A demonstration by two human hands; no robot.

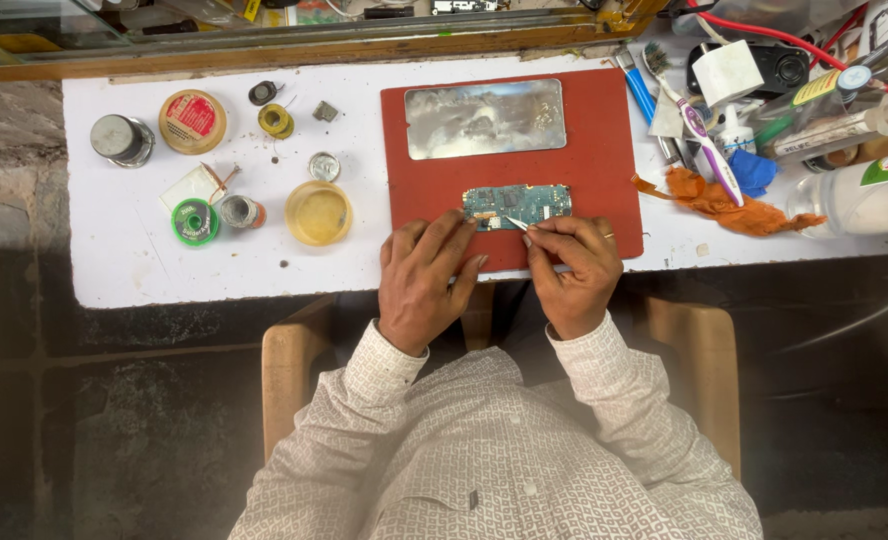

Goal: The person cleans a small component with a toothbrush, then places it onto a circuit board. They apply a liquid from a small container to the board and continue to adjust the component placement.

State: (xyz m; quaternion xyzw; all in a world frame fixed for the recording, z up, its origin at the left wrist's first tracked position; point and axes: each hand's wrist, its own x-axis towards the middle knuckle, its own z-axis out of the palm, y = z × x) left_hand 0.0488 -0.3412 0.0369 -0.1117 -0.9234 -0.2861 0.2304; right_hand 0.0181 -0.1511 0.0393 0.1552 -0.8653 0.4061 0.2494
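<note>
Head view | white table (134,260) (cluttered) | red mat (604,150) | stone floor (24,400)

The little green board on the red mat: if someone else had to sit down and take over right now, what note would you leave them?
Left hand: lies flat on the red mat, fingertips pressing the left end of the green circuit board to steady it.
Right hand: pinches fine tweezers, tip at the board's lower edge.
Things: the board lies near the mat's front edge; a shiny metal plate lies behind it on the mat.
Done: the board is out, bare and held down.
Left: the fine work at the board's lower edge is under way; what the tweezers grip is too small to tell.
</note>
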